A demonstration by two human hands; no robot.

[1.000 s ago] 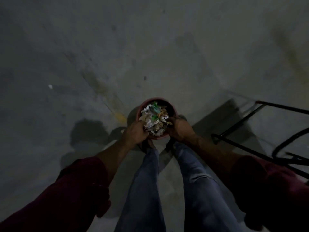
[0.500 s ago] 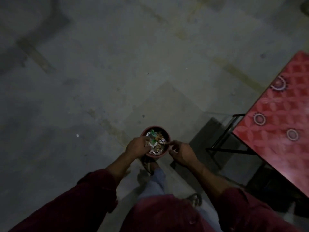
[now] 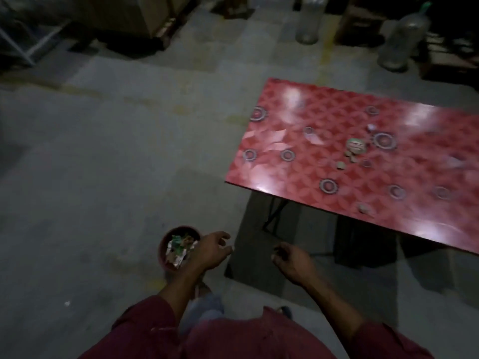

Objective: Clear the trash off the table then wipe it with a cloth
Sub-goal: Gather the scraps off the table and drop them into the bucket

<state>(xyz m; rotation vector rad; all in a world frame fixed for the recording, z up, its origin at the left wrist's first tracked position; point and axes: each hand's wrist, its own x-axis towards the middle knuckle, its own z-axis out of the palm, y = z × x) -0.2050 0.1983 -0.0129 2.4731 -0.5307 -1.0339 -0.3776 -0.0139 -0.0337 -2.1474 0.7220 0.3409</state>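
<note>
A small red bin (image 3: 166,240) stuffed with crumpled wrappers stands on the concrete floor at lower centre. My left hand (image 3: 210,251) hovers just right of its rim, fingers loosely apart and holding nothing. My right hand (image 3: 291,260) hangs further right over the floor, fingers curled and empty. The red patterned table (image 3: 305,167) fills the right side. On it lie a crumpled green-and-white wrapper (image 3: 356,145), some small brownish scraps (image 3: 340,165) and another scrap (image 3: 363,208) near the front edge. No cloth is visible.
Black table legs (image 3: 274,216) show below the table's near corner. Two large clear bottles (image 3: 309,20) (image 3: 400,38) stand on the floor beyond the table, with dark boxes and shelving along the back. A white speck (image 3: 67,303) lies on the floor at left.
Both hands have let go of the bin, which now stands on the floor. The view has swung up and to the right, bringing the table top into sight.
</note>
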